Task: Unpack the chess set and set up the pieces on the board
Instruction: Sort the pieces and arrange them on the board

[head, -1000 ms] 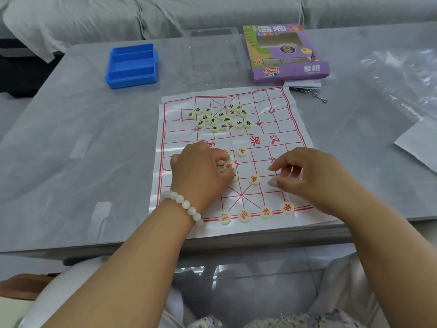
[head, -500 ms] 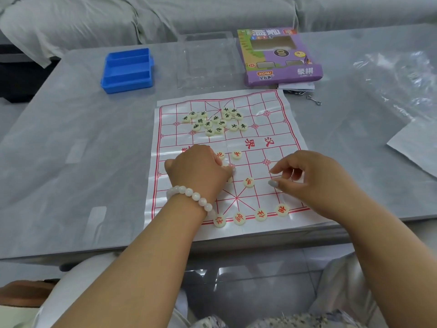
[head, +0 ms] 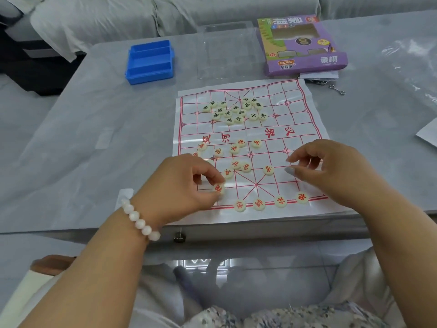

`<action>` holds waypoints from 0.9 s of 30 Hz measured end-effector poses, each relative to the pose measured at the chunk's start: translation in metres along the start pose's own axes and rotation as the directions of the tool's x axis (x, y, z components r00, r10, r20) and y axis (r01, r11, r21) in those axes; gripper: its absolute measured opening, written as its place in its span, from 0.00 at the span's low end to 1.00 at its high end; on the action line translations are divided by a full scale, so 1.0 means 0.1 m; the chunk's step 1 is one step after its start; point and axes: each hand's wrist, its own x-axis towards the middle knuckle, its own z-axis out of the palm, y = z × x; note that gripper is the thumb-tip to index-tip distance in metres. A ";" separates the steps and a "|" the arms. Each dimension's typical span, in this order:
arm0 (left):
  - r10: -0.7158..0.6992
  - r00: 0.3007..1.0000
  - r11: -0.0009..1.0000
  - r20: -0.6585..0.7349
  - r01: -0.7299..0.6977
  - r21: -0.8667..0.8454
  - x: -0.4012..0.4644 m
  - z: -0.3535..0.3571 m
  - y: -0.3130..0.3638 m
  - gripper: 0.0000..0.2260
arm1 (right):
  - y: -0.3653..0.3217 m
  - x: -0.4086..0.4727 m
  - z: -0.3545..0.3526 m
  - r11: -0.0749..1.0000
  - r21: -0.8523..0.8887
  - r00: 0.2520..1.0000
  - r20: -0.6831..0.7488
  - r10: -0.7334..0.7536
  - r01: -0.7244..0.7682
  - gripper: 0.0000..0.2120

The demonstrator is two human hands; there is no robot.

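Left hand [head: 186,183] pinches a red piece [head: 218,188] over the board [head: 312,129] on a grey table [head: 94,138].
Right hand [head: 331,171], fingers loosely curled, holds nothing; a blue tray [head: 150,61] and purple box [head: 305,46] lie beyond both hands, a grey sofa [head: 118,17] behind.

head-worn view, looking forward and down, close over table [head: 94,138]
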 end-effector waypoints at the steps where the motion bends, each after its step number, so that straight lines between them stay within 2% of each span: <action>1: 0.002 0.999 0.999 0.038 -0.003 0.036 -0.04 0.01 -0.03 0.08 | -0.01 0.00 0.01 1.000 -0.004 1.000 0.001 -0.003 0.003 0.06; 4: 0.002 0.995 0.994 0.097 -0.012 0.110 -0.11 0.05 -0.08 0.07 | -0.03 -0.01 0.03 1.000 -0.019 1.000 -0.003 -0.006 0.006 0.06; 10: 0.060 0.997 0.980 0.055 -0.070 0.188 -0.12 0.12 -0.05 0.06 | -0.04 -0.02 0.02 0.999 -0.035 1.000 -0.013 0.003 -0.004 0.06; 14: 0.058 0.997 0.983 0.058 -0.067 0.172 -0.09 0.13 -0.05 0.10 | -0.06 0.01 0.07 0.999 -0.040 1.000 -0.003 0.023 -0.023 0.09; 16: 0.034 0.999 0.993 0.009 -0.034 0.112 -0.07 0.08 -0.07 0.13 | -0.09 0.05 0.11 0.999 -0.032 1.000 0.014 0.027 -0.027 0.10; 20: -0.072 0.979 0.997 -0.191 0.064 -0.051 -0.03 0.00 -0.12 0.08 | -0.17 0.14 0.16 0.999 -0.042 0.998 0.062 0.024 -0.021 0.12; 23: -0.118 0.962 0.993 -0.245 0.109 -0.050 0.02 0.01 -0.19 0.07 | -0.20 0.18 0.20 0.998 -0.065 0.996 0.092 0.011 -0.005 0.11; 27: -0.113 0.963 0.993 -0.244 0.116 0.000 0.07 0.07 -0.24 0.10 | -0.21 0.20 0.21 0.996 -0.084 0.994 0.112 0.010 -0.001 0.10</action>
